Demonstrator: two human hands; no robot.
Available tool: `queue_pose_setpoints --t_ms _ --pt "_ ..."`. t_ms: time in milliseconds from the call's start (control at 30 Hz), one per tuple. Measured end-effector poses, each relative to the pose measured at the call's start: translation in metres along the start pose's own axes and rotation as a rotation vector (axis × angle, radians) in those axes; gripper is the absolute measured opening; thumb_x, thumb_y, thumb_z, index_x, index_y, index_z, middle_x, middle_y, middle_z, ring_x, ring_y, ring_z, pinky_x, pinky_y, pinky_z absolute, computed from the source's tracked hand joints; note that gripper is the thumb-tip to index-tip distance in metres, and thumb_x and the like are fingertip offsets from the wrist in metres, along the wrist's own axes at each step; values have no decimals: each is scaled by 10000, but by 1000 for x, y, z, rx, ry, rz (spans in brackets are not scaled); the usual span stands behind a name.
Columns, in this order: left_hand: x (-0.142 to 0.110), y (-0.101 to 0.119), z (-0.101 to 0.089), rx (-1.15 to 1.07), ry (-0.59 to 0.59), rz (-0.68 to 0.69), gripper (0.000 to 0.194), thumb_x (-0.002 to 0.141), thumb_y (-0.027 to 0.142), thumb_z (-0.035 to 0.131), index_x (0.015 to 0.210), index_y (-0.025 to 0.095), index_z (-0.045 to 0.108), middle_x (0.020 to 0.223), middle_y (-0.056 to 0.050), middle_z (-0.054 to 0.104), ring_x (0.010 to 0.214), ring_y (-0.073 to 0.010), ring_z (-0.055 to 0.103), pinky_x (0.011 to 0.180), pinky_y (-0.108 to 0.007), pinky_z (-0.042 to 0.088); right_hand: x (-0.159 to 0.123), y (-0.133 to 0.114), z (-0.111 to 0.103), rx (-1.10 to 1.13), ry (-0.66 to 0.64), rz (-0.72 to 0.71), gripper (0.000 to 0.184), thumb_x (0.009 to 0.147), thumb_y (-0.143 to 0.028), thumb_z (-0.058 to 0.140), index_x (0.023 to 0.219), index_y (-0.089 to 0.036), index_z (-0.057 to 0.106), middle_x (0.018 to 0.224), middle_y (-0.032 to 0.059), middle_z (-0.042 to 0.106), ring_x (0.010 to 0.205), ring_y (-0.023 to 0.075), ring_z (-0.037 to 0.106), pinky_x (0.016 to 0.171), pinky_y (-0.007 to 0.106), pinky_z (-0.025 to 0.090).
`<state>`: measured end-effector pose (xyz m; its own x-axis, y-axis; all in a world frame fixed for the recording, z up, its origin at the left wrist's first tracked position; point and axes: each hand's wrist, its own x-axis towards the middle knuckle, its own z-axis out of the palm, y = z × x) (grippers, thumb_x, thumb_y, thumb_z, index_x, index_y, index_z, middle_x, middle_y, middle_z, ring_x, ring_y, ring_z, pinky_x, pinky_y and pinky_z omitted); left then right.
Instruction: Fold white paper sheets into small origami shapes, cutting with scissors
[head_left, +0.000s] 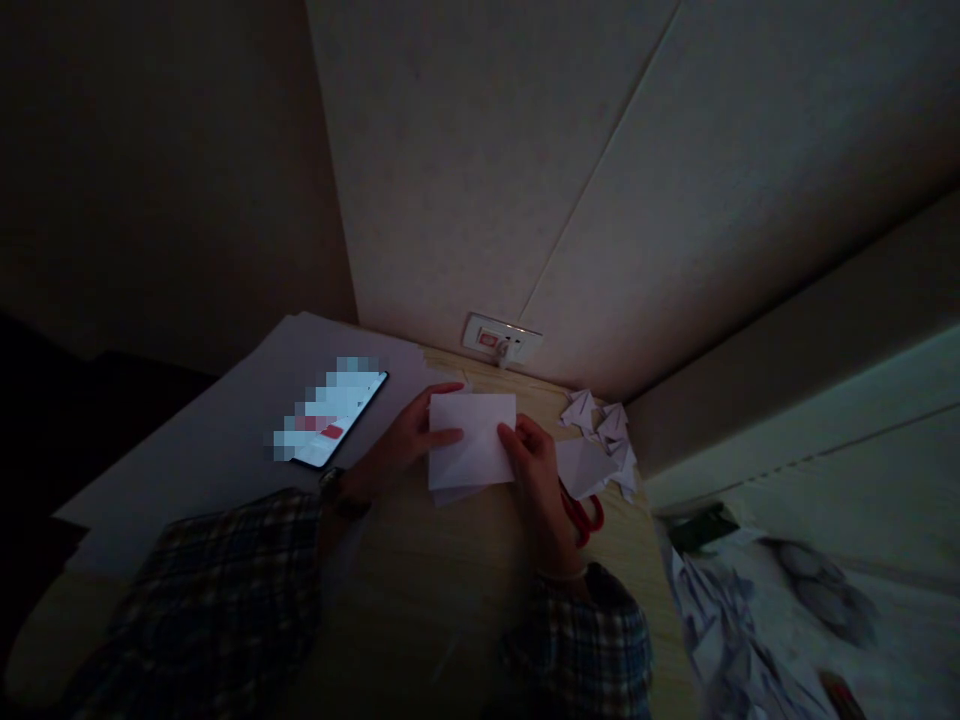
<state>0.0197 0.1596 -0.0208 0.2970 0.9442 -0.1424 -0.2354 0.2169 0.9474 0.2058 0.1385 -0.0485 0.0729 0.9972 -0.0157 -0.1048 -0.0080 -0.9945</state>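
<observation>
A white sheet of paper (474, 445) is held up between my two hands above the wooden tabletop (442, 560). My left hand (420, 430) grips its left side, thumb in front and fingers behind. At the right edge, my right hand (529, 445) pinches the sheet between thumb and fingers. A second white paper edge (454, 495) shows just below the sheet; whether it is part of it I cannot tell. Beside my right wrist lie red-handled scissors (589, 520), their blades hidden under a loose white paper piece (589, 465).
A lit phone (334, 420) rests on large white sheets (187, 440) at the left. Several folded paper shapes (611, 425) sit at the table's right back corner. A wall socket (501, 340) with a plug is behind. Below right is a heap of folded papers (727, 620).
</observation>
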Motion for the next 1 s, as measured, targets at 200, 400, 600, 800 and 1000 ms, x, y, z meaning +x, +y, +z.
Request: queue_pose_setpoints --t_ms 200,400,600,800,1000 --pt "2 -9 -4 39 16 -116 511 534 224 848 1003 164 657 933 -52 751 904 -291 676 760 -379 530 -3 2 3 19 -20 9 157 737 -356 709 777 -210 671 689 -25 641 601 139 537 533 227 419" --pt "5 -10 -6 63 24 -85 474 576 291 837 989 142 658 923 -68 751 822 -266 687 678 -346 530 -5 -4 5 36 -115 31 219 724 -321 734 912 -212 704 821 12 729 695 180 628 636 281 483" --pt "6 -6 -6 197 25 -13 469 573 327 826 974 150 658 957 -78 740 894 -293 675 715 -359 530 -7 -6 5 -63 -77 25 180 736 -345 716 835 -196 700 808 34 713 696 205 605 656 336 478" --pt "6 -10 -5 313 28 -5 501 578 362 804 999 145 640 975 -94 735 921 -317 669 755 -394 535 -3 0 0 -133 25 -13 213 755 -418 679 696 -220 631 627 -11 578 573 162 463 521 299 390" --pt "8 -9 -5 324 22 33 429 585 356 788 940 162 647 946 -78 734 914 -311 666 766 -384 525 -3 0 -1 -176 25 -29 253 760 -440 664 655 -221 593 599 -28 517 555 148 418 509 285 341"
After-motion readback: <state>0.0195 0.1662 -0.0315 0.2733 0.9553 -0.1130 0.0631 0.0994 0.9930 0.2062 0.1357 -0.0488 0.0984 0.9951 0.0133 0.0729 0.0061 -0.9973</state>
